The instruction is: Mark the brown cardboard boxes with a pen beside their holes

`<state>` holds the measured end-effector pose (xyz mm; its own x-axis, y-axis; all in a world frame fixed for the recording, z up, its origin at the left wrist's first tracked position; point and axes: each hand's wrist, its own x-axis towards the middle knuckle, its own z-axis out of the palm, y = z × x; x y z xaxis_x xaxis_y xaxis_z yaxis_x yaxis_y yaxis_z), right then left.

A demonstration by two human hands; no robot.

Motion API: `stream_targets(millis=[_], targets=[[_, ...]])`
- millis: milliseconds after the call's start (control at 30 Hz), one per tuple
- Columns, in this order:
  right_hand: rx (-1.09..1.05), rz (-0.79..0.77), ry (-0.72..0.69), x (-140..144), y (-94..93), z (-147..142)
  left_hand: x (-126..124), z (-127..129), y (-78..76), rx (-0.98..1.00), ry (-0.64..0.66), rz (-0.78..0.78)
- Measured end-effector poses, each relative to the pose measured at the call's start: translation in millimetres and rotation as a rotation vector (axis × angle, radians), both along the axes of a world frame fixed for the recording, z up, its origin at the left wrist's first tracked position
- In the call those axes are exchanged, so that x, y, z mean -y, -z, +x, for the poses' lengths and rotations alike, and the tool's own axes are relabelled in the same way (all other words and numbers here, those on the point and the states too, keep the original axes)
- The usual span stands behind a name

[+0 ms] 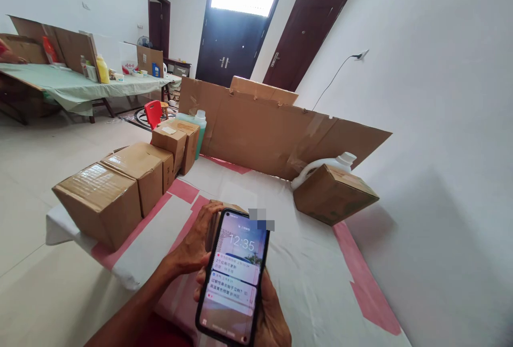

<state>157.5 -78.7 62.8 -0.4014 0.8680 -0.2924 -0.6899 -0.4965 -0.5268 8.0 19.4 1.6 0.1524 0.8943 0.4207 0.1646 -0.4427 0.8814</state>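
My right hand is wrapped around a smartphone, held upright with its lit lock screen facing me and the time 12:35 on it. Behind the phone, a small cardboard box stands on the table, mostly hidden. My left hand grips the left side of that box, its fingers bent over the top edge and its thumb near the phone's left edge. A few blurred squares cover the phone's upper right corner.
Several cardboard boxes line the table's left edge, with a green liquid jug behind them. At right, a white jug stands behind another box. A cardboard panel closes the back. Beyond is another table with bottles.
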Motion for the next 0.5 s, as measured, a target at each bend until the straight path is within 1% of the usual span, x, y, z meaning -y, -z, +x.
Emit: stream_targets(millis=[100, 167, 200, 267, 333, 367, 400, 500], targets=[[0.074, 0.065, 0.151, -3, -5.3, 17, -8, -4, -6.9, -0.004, 0.102, -0.023], [0.176, 0.067, 0.287, -9, -1.3, 38, -18, -8, -10.9, 0.027, 0.127, -0.108], [0.248, 0.046, 0.361, -13, 4.5, 51, -24, -10, -12.5, 0.055, 0.136, -0.159], [0.436, -0.016, 0.528, -23, 24.6, 81, -38, -13, -15.2, 0.123, 0.159, -0.258], [0.682, -0.069, 0.695, -33, 54.0, 114, -52, -13, -17.2, 0.167, 0.168, -0.325], [0.829, -0.082, 0.723, -37, 70.5, 130, -59, -13, -18.2, 0.178, 0.167, -0.343], [0.975, -0.100, 0.718, -40, 87.0, 146, -66, -12, -19.0, 0.187, 0.164, -0.352], [1.354, -0.085, 0.632, -42, 130.3, 188, -84, -7, -20.8, 0.205, 0.163, -0.353]])
